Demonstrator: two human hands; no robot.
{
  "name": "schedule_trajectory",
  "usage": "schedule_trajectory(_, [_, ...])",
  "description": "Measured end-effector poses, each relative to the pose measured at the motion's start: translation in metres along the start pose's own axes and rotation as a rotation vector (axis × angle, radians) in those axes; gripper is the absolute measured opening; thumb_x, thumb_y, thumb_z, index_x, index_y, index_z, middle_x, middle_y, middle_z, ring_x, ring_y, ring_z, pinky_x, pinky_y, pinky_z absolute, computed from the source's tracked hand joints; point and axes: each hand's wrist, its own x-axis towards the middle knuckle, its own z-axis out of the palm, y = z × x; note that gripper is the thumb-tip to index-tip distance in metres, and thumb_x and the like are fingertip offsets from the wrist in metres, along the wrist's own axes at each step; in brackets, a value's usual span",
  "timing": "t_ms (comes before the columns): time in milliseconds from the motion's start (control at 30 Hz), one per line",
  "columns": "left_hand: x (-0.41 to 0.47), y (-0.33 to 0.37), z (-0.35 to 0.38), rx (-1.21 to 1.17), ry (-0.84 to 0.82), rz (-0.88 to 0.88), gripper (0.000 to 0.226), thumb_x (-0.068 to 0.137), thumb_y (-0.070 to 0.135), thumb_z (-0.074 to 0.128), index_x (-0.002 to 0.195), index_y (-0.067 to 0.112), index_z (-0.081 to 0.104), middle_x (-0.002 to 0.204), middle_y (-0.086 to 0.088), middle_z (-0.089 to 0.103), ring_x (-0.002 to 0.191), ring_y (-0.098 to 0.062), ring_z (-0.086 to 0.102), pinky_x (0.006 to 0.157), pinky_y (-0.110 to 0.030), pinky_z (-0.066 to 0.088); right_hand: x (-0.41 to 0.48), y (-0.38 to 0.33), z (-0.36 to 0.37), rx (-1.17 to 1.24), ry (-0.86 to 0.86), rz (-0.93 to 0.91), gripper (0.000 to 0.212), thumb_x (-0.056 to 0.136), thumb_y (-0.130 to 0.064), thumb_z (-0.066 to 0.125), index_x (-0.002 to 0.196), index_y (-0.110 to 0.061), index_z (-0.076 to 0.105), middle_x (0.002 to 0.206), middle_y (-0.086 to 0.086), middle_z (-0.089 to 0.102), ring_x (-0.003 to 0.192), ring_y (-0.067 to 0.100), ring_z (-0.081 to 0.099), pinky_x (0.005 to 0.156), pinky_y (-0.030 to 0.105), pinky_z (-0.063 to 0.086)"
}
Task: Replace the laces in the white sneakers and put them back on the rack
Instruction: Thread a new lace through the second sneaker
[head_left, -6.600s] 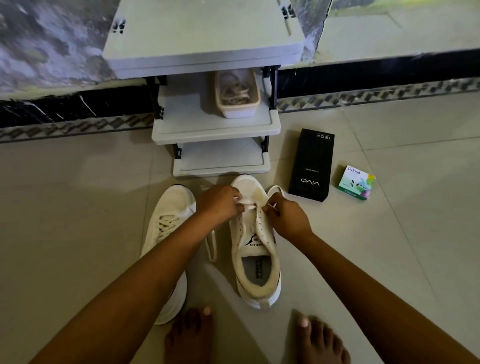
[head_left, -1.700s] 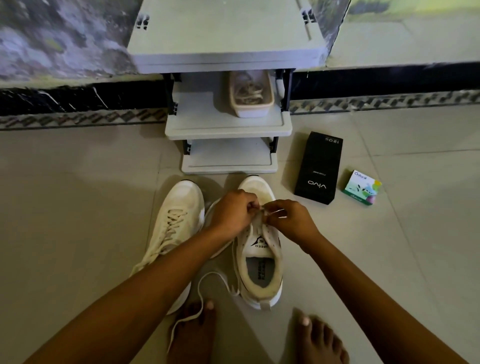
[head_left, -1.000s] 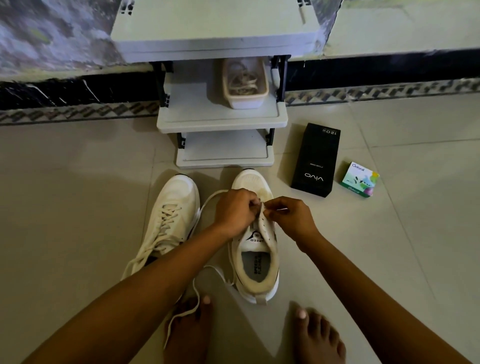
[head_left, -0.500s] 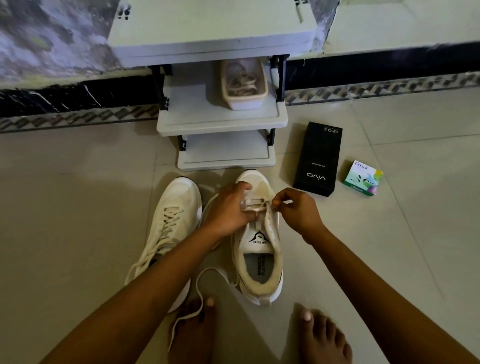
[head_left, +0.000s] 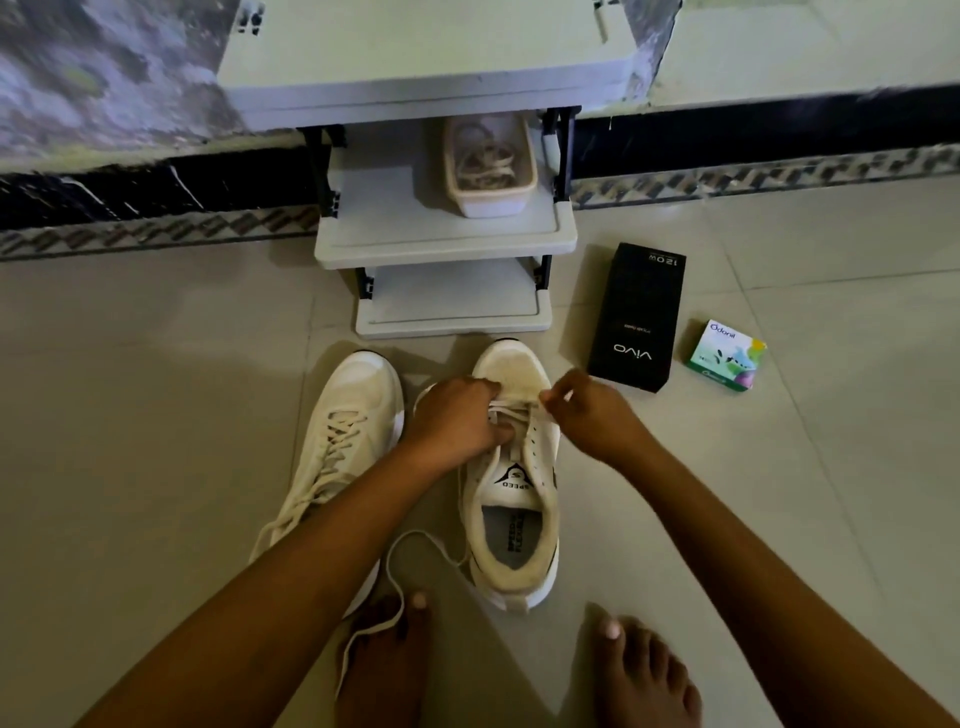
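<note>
Pale floor tiles (head_left: 135, 415) carry a grey plastic shoe rack (head_left: 447, 253) set against dark skirting. Both forearms are stretched forward and down to the partly laced white sneaker (head_left: 511, 499), which is stood just before the rack, toe towards it. The left hand (head_left: 457, 421) is curled knuckles-up over the front eyelets, where the white lace (head_left: 401, 597) is gripped; by the right hand (head_left: 592, 415) the lace is pinched between thumb and forefinger. A loose length is trailed over a bare foot (head_left: 387, 670). The laced sneaker (head_left: 348, 431) is laid just beside, leftward. On the rack's middle shelf tangled laces (head_left: 485, 163) are held in a beige tub (head_left: 491, 205). A black vivo box (head_left: 636, 317) and an Odonil box (head_left: 726, 354) are laid rightward.
</note>
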Motion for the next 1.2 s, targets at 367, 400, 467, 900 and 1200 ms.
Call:
schedule_trajectory(367, [-0.001,-0.002,0.003,-0.007,-0.026,-0.010,0.064,0.083,0.042,0.064,0.139,0.021,0.044,0.129,-0.007,0.058,0.115,-0.025,0.055,0.092,-0.034,0.045,-0.012,-0.019,-0.043,0.933,-0.028,-0.097,0.023,0.100,-0.027,0.037,0.096,-0.018,0.059,0.096,-0.002,0.064,0.089,0.012,0.061,0.075,0.023,0.049])
schedule_trajectory(400, [-0.001,-0.002,0.003,-0.002,-0.027,-0.014,0.065,0.082,0.043,0.064,0.140,0.021,0.043,0.130,-0.007,0.057,0.115,-0.025,0.055,0.092,-0.034,0.045,-0.013,-0.021,-0.048,1.055,-0.038,-0.103,0.026,0.100,-0.027,0.035,0.096,-0.017,0.058,0.095,0.000,0.066,0.089,0.014,0.064,0.079,0.025,0.052])
schedule_trajectory(467, [-0.001,-0.001,0.003,0.011,-0.027,-0.018,0.065,0.083,0.044,0.063,0.140,0.022,0.043,0.130,-0.007,0.058,0.115,-0.026,0.055,0.092,-0.033,0.045,-0.013,-0.024,-0.047,1.090,-0.003,-0.015,0.024,0.101,-0.027,0.035,0.088,-0.015,0.051,0.080,0.003,0.061,0.075,0.018,0.059,0.078,0.031,0.050])
schedule_trajectory(900, [-0.002,0.002,0.005,0.028,-0.014,-0.006,0.059,0.084,0.043,0.061,0.136,0.021,0.046,0.123,-0.008,0.061,0.111,-0.026,0.057,0.091,-0.035,0.047,0.006,-0.005,-0.003,-0.368,-0.100,-0.182,0.028,0.098,-0.023,0.047,0.118,-0.006,0.053,0.107,0.011,0.059,0.095,0.023,0.057,0.076,0.027,0.045])
schedule_trajectory(1200, [-0.001,0.001,0.005,0.069,-0.005,-0.012,0.056,0.083,0.043,0.061,0.134,0.021,0.049,0.123,-0.007,0.061,0.111,-0.026,0.057,0.090,-0.034,0.046,-0.022,-0.043,-0.079,0.751,-0.091,-0.234,0.028,0.101,-0.029,0.031,0.103,-0.016,0.056,0.094,-0.006,0.061,0.087,0.010,0.059,0.078,0.025,0.048])
